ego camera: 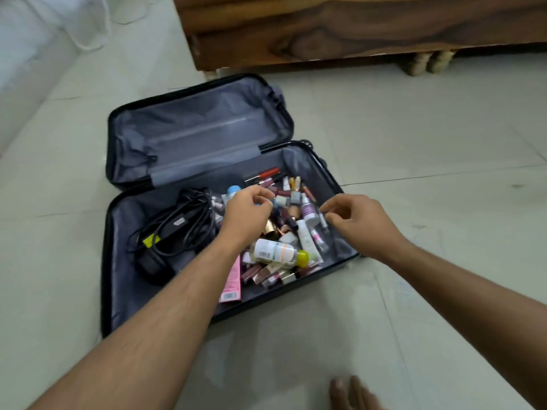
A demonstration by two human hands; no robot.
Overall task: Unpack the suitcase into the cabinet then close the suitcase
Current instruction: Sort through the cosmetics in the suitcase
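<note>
A dark suitcase (pixel 118 232) lies open on the floor, its lid half (pixel 201 128) empty and lined in grey. The near half holds a pile of cosmetics (pixel 284 232): small bottles, lipsticks, tubes, and a white bottle with a yellow cap (pixel 278 251). Black cables and a charger (pixel 174 232) lie in its left part. My left hand (pixel 245 214) hovers over the pile's middle, fingers loosely curled, with no item plainly held. My right hand (pixel 352 220) hangs over the pile's right side, fingers relaxed and holding nothing.
A wooden cabinet (pixel 355 28) stands on short legs beyond the suitcase at the top right. A white bed or sofa edge (pixel 29 54) runs along the left. A pink flat pack (pixel 232 282) lies under my left forearm. My bare foot (pixel 352 395) shows at the bottom.
</note>
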